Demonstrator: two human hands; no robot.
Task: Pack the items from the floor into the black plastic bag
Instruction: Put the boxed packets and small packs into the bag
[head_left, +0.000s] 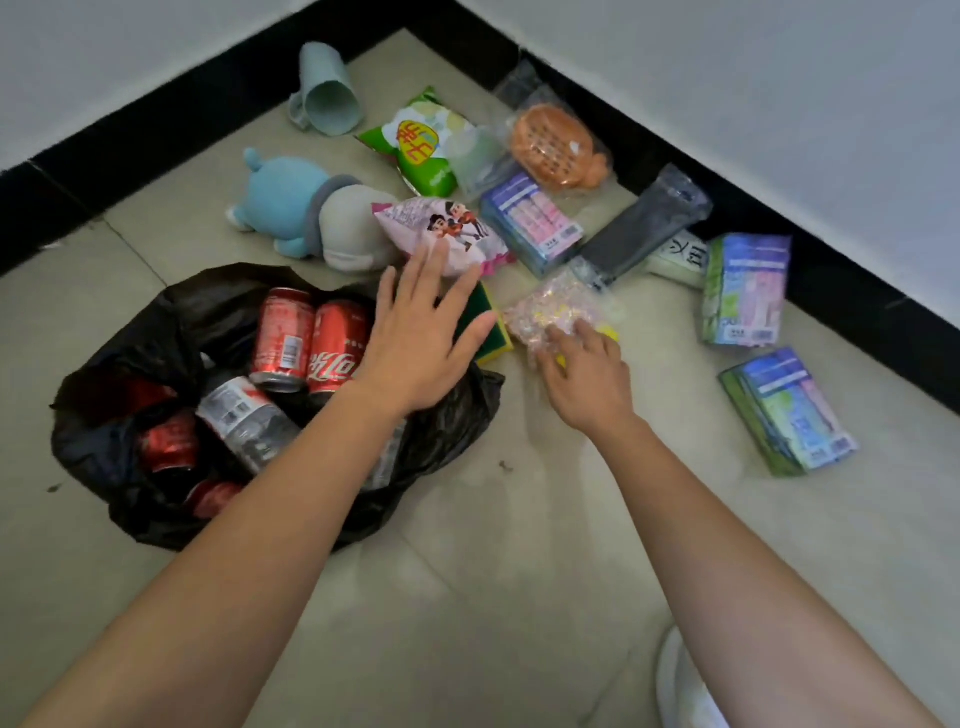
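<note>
— What is the place?

— A corner of a room: pale floor tiles (519, 597), a black skirting board (779, 171) and white walls. The black plastic bag (156, 499) lies open on the floor at the left. Inside it are red cans; one can (332, 348) carries the Coca-Cola script in Chinese letters, and a silver can (244, 421) lies across the others.

— And the hands?

— The left hand (421, 332) is flat with spread fingers, holding nothing, above the bag's edge and a green and yellow sponge (485, 332). The right hand (582, 374) has its fingers curled on a clear packet of small coloured pieces (556, 312).

— Other writing?

— A green snack bag (415, 145) shows red Chinese characters on yellow. A pink snack bag (441, 234) has cartoon figures. The print on the tissue packs (748, 291) is too small to read. A blue plush toy (301, 208) and a pale blue cup (327, 93) lie near the wall.
</note>
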